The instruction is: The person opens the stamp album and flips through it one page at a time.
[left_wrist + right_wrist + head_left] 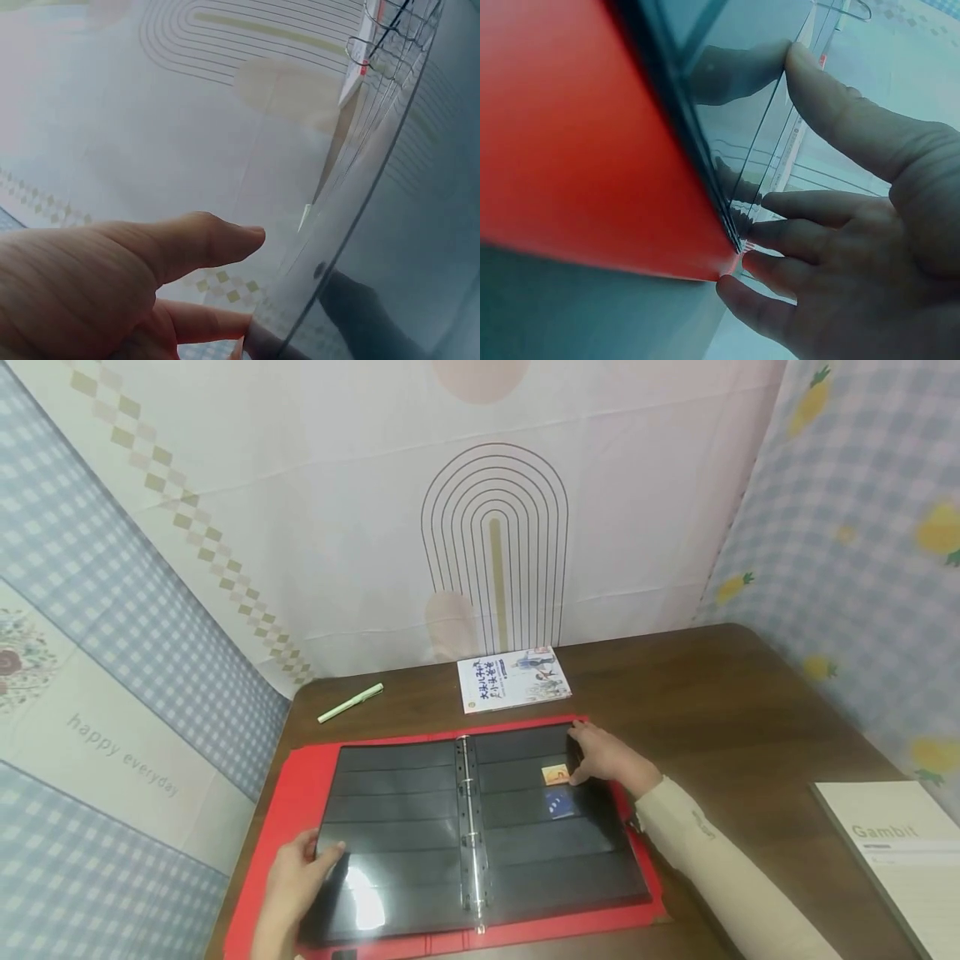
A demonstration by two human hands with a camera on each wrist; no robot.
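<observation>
A red ring binder (300, 777) lies open on the brown desk (750, 710), its black pocket pages (405, 810) spread either side of the metal rings (471, 827). On the right page, two small stamps sit in the pockets: an orange one (555, 773) and a blue one (558, 803) just nearer.

The right hand (607, 758) rests on the right page's far right part, fingers nearly straight and spread, fingertips at the page edge and just beside the orange stamp; its grip closes on nothing. The right wrist view shows the thumb (832, 105) flat on the glossy page and the fingers at the stacked page edges by the red cover.

The left hand (296, 872) pinches the near-left page's outer edge between thumb (202, 240) and fingers, and the sheet looks slightly lifted.

To handle this well, I judge the right hand should keep pressing flat so the right pages stay down while the left takes only a single sheet, lifting it gently towards the rings without creasing.

Beyond the binder lie a green pen (350, 702) and a booklet (513, 678); a white notebook (900, 860) sits at the right.
</observation>
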